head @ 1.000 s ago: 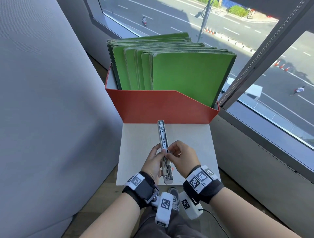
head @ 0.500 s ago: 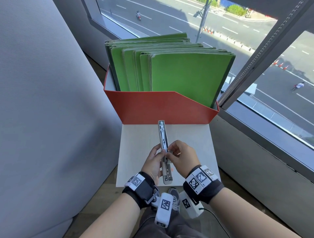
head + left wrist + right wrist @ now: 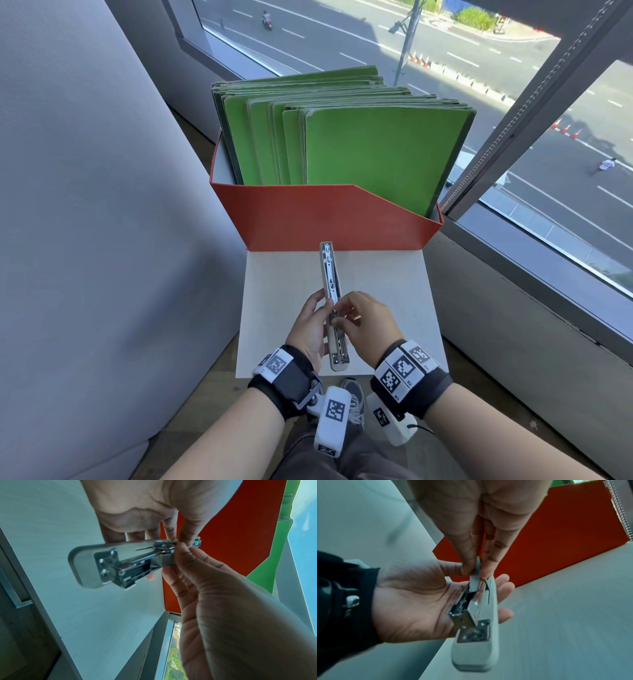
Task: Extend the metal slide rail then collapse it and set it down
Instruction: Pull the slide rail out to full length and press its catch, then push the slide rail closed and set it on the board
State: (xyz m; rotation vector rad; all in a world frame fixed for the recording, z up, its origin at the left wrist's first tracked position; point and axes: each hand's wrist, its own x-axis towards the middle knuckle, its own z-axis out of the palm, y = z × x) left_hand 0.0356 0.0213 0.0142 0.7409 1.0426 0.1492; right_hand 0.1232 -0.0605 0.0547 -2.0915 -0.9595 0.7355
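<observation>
The metal slide rail [image 3: 330, 274] hangs above the small white table [image 3: 394, 294], its far end pointing at the red box. It looks collapsed, with a grey outer casing and shiny inner members. My left hand [image 3: 308, 327] cradles its near half from the left, fingers behind it and thumb on its side. My right hand [image 3: 368, 325] pinches the inner member at mid-length between thumb and fingertips. In the right wrist view the rail [image 3: 475, 639] lies across the left palm [image 3: 412, 601]. In the left wrist view the rail [image 3: 89, 563] shows its near end, with the right hand [image 3: 214, 601] pinching it.
A red box [image 3: 325, 219] full of upright green folders [image 3: 383, 154] stands at the table's far edge. A grey curved wall [image 3: 102, 222] closes the left side. A window ledge and frame [image 3: 513, 274] run along the right. A shoe [image 3: 352, 394] shows below the table's near edge.
</observation>
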